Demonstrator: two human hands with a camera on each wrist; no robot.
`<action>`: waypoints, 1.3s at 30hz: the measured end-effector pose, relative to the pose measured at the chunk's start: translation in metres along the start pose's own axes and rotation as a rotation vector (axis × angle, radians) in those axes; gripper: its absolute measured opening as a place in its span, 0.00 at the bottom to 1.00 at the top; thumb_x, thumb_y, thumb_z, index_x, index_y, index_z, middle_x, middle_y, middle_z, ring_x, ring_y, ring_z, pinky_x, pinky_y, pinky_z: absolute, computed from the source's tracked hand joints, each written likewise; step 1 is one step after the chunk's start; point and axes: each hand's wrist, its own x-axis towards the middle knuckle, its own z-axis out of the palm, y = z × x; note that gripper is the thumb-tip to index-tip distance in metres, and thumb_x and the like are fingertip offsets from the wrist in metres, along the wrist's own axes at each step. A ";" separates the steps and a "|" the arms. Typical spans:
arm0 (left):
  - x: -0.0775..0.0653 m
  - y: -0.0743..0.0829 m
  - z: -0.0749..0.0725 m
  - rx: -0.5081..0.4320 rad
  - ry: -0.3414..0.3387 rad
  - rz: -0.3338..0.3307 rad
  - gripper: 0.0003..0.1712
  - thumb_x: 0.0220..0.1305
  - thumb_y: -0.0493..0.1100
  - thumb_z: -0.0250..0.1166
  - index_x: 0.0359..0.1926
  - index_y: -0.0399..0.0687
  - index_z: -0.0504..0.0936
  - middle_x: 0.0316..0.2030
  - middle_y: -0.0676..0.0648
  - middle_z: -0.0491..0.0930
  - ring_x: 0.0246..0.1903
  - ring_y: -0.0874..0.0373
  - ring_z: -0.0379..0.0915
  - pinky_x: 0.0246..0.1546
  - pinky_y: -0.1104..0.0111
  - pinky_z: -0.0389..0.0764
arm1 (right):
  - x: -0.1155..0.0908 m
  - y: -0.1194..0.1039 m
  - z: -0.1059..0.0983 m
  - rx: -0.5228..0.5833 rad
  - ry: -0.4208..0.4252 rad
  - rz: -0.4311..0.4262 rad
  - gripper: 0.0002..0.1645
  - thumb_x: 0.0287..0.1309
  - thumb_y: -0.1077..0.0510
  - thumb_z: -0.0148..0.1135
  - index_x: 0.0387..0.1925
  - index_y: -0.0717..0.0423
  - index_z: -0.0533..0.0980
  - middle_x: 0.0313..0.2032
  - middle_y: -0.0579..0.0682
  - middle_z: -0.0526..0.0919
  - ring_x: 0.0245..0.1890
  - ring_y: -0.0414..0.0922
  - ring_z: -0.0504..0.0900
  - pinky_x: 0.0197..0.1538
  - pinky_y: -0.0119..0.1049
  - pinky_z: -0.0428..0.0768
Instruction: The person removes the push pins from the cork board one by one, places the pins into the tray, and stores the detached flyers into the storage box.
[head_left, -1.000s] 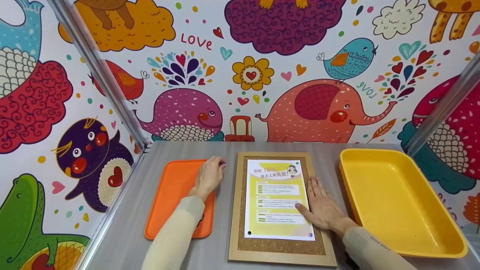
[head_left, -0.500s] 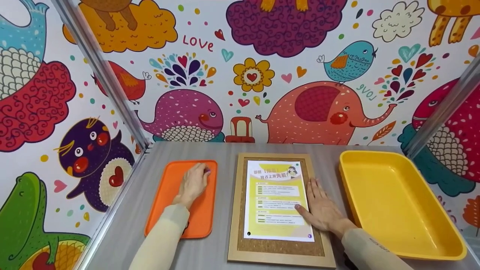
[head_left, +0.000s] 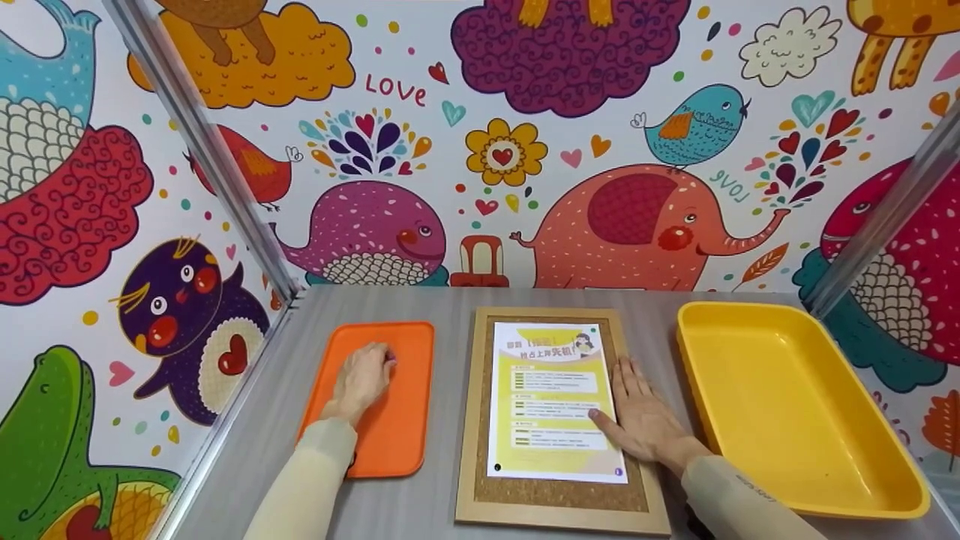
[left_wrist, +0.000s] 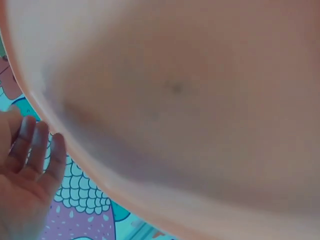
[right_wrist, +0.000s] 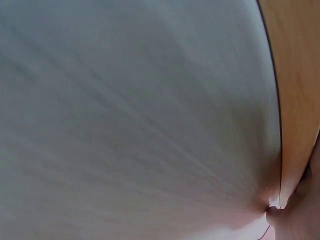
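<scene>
A tiny purple object (head_left: pixel 390 363), too small to make out further, sits at the fingertips of the left hand (head_left: pixel 361 384), above the upper middle of a shallow orange rectangular tray (head_left: pixel 405 442). The thumb and forefinger appear to pinch it; in the left wrist view the other fingers show loosely bent and slightly apart, near the tray's rim.

To the right of the tray, and apart from it, lies a cork board with a pale wooden frame (head_left: pixel 562 514). On it rests a yellow and white printed sheet of paper (head_left: pixel 559 420), with a green dot (head_left: pixel 593 330) near its upper right corner, a black one (head_left: pixel 497 467) at lower left and a purple one (head_left: pixel 619 472) at lower right. The right hand (head_left: pixel 646 420) lies along the frame's right side, its fingers straight and close together, the thumb spread out onto the sheet's edge.

Further right stands a deep yellow plastic bin (head_left: pixel 787 405). All rest on a grey wood-grain surface (head_left: pixel 442 495), before a wall (head_left: pixel 547 37) of colourful cartoon animals.
</scene>
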 end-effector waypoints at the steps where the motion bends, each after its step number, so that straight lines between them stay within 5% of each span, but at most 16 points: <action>1: 0.000 -0.001 -0.002 0.002 -0.027 -0.009 0.02 0.73 0.34 0.67 0.39 0.43 0.84 0.37 0.44 0.83 0.38 0.45 0.83 0.42 0.51 0.84 | 0.000 0.000 0.000 0.001 0.001 0.001 0.65 0.72 0.23 0.45 0.81 0.71 0.45 0.83 0.67 0.42 0.83 0.65 0.41 0.80 0.63 0.51; 18: 0.014 -0.013 -0.032 0.071 -0.347 -0.145 0.08 0.73 0.38 0.66 0.33 0.50 0.84 0.30 0.51 0.81 0.33 0.53 0.77 0.39 0.56 0.79 | 0.000 0.003 -0.002 -0.003 0.016 0.005 0.65 0.72 0.23 0.45 0.82 0.71 0.44 0.83 0.67 0.41 0.83 0.65 0.41 0.78 0.65 0.53; 39: 0.008 -0.002 -0.022 0.053 -0.346 -0.125 0.09 0.72 0.37 0.67 0.31 0.52 0.84 0.29 0.53 0.80 0.30 0.54 0.75 0.37 0.57 0.77 | -0.002 0.006 -0.002 0.005 0.022 0.014 0.64 0.72 0.22 0.44 0.82 0.71 0.45 0.83 0.67 0.41 0.83 0.65 0.41 0.79 0.64 0.51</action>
